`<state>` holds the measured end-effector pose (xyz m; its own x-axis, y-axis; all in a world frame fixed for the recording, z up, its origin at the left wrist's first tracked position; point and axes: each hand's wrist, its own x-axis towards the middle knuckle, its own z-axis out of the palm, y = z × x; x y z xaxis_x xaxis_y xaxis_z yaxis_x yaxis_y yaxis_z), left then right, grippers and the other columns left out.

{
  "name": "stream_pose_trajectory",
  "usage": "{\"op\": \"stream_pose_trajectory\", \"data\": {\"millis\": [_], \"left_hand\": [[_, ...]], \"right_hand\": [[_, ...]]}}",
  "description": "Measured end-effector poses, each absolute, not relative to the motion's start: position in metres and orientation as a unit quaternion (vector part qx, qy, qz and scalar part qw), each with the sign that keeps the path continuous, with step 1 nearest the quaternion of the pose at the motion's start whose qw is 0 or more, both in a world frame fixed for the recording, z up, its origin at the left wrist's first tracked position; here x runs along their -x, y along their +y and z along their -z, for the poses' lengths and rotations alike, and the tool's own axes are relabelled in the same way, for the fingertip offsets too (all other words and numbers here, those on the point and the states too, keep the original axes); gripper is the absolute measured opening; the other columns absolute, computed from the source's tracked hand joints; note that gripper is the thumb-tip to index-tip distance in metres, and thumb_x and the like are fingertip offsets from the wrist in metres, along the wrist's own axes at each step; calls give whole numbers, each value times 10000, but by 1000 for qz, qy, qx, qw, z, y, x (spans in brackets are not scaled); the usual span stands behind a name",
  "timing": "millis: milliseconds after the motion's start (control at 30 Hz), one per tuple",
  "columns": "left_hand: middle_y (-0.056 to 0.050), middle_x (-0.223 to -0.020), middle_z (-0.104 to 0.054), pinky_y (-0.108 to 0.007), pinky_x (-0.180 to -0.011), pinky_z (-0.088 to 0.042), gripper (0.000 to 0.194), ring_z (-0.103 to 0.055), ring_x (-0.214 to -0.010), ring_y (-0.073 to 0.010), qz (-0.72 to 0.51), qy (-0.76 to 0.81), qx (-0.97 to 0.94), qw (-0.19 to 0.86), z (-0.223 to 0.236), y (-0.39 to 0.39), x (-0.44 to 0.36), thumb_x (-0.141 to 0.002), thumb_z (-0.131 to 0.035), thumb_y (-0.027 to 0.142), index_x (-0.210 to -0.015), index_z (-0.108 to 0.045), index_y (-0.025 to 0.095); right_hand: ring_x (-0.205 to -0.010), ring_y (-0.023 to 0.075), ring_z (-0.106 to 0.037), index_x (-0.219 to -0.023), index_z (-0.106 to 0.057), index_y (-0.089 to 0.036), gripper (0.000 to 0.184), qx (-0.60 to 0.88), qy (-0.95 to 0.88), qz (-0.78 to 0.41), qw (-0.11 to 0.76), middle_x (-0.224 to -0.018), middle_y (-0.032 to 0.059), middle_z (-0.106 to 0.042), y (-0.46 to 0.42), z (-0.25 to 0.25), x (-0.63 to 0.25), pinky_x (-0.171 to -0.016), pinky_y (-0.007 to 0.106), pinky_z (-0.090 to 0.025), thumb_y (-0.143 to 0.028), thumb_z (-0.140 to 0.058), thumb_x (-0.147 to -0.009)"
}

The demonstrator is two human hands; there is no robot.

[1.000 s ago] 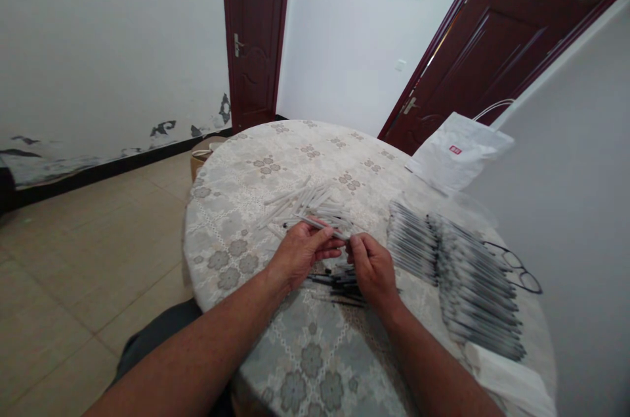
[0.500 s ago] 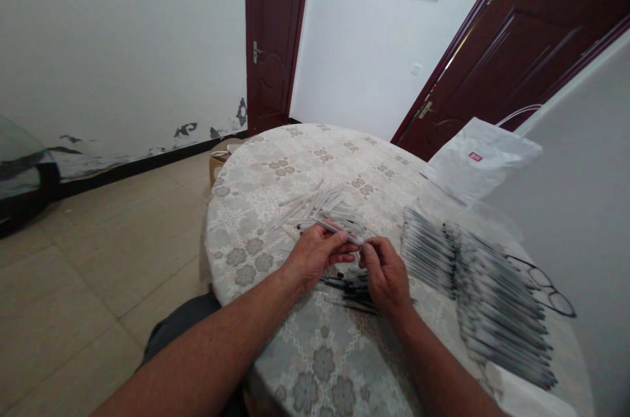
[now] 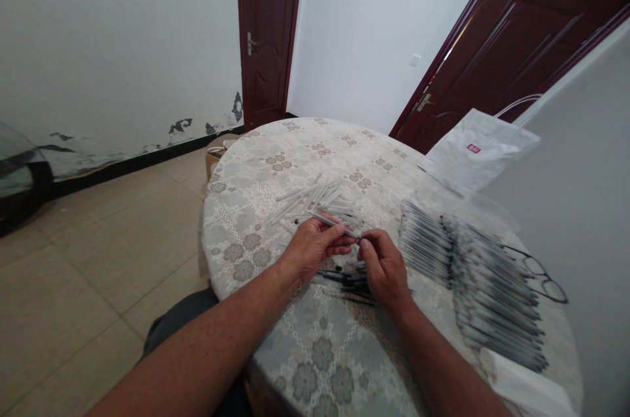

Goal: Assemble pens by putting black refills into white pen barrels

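Observation:
My left hand (image 3: 317, 247) is closed on a slim whitish pen barrel (image 3: 331, 222), thumb lying along it. At the barrel's right end, the fingertips of my right hand (image 3: 384, 266) pinch together around a small dark piece, too small to make out exactly. Just beyond the hands lies a loose pile of similar white barrels (image 3: 319, 196). Below and between my hands is a bunch of thin black sticks (image 3: 350, 285), partly covered by my right hand. Two rows of grey pens with dark ends (image 3: 426, 243) (image 3: 497, 292) lie side by side to the right.
The round table (image 3: 315, 364) has a flower-patterned cloth. Eyeglasses (image 3: 548, 282) lie by its right edge, beyond the pens. A white paper bag (image 3: 480, 151) stands at the back right, and a white item (image 3: 529, 384) at the front right. A cardboard box (image 3: 212, 159) is behind the left edge.
The whole view has shifted slightly, moving the scene a little up and left. Both hands keep the same hold at the barrel, with a dark bit now showing at its right end.

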<state>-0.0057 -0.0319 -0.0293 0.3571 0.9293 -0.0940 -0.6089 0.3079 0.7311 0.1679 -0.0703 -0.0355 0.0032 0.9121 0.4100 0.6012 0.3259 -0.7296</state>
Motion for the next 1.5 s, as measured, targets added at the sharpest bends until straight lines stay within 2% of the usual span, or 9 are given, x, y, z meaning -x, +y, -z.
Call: {"op": "stream_pose_trajectory", "data": {"millis": [133,333,467,700,800,933,1267,1367,1500], "left_hand": [[-112,-939,-751,-319,-705,-623,340,-754,-788,-211,-491,268,-311,768,28,-33,6,-753,-829,261,-937,-568,148],[-104,-911,-753,-323,-706,-623,341,-756,-794,-217,-498,262,-310,766,28,-31,7,-742,-839,269,-934,-587,144],[-113,-906,-752,-325,-700,-626,334,-753,-784,-217,-492,266,-323,763,29,-30,7,-730,-849,285,-899,-606,131],[-108,-927,-753,-332,-711,-630,319,-749,-797,-211,-481,269,-347,759,28,-30,9,-733,-847,296,-890,-623,131],[-113,-926,-753,-328,-706,-629,327,-749,-798,-214,-480,270,-347,759,26,-30,9,-727,-851,299,-892,-625,130],[-98,-885,-752,-326,-703,-628,325,-750,-786,-213,-485,271,-345,756,24,-31,9,-718,-856,283,-880,-619,131],[-108,-889,-743,-334,-724,-630,293,-752,-799,-220,-473,271,-353,760,23,-29,12,-762,-826,296,-877,-620,123],[-139,-945,-740,-330,-711,-631,286,-748,-816,-220,-461,275,-370,759,18,-25,18,-811,-782,332,-912,-642,104],[-114,-981,-732,-318,-685,-631,286,-736,-800,-196,-495,291,-377,727,13,-20,26,-786,-806,289,-944,-643,115]], "right_hand": [[-627,154,-538,-730,-528,-222,381,561,-689,-187,419,-660,-12,-567,-71,33,-168,-642,286,-402,-392,-375,-1035],[-702,175,-602,-1075,-560,-222,194,540,-679,-183,464,-784,-4,-632,-71,36,-171,-699,298,-460,-382,-509,-980],[-673,164,-564,-985,-575,-231,165,552,-696,-156,432,-746,-15,-608,-72,33,-169,-684,289,-433,-366,-481,-993],[-575,148,-495,-695,-481,-235,401,572,-684,-187,413,-609,-28,-524,-73,30,-168,-597,279,-372,-417,-373,-1036],[-592,157,-523,-807,-538,-233,323,555,-676,-213,435,-645,-25,-562,-73,32,-170,-602,279,-393,-416,-385,-1026],[-661,174,-539,-978,-561,-230,166,546,-690,-181,439,-727,-13,-588,-74,31,-170,-645,286,-413,-381,-492,-975],[-611,159,-488,-744,-506,-237,342,559,-692,-184,418,-644,-25,-534,-74,28,-168,-620,279,-365,-411,-410,-1023],[-589,153,-462,-728,-483,-237,382,563,-681,-187,429,-627,-25,-517,-74,28,-170,-598,277,-357,-433,-377,-1038],[-577,148,-451,-717,-470,-239,399,563,-670,-199,442,-619,-23,-504,-73,29,-172,-565,274,-351,-457,-380,-1039]]}}
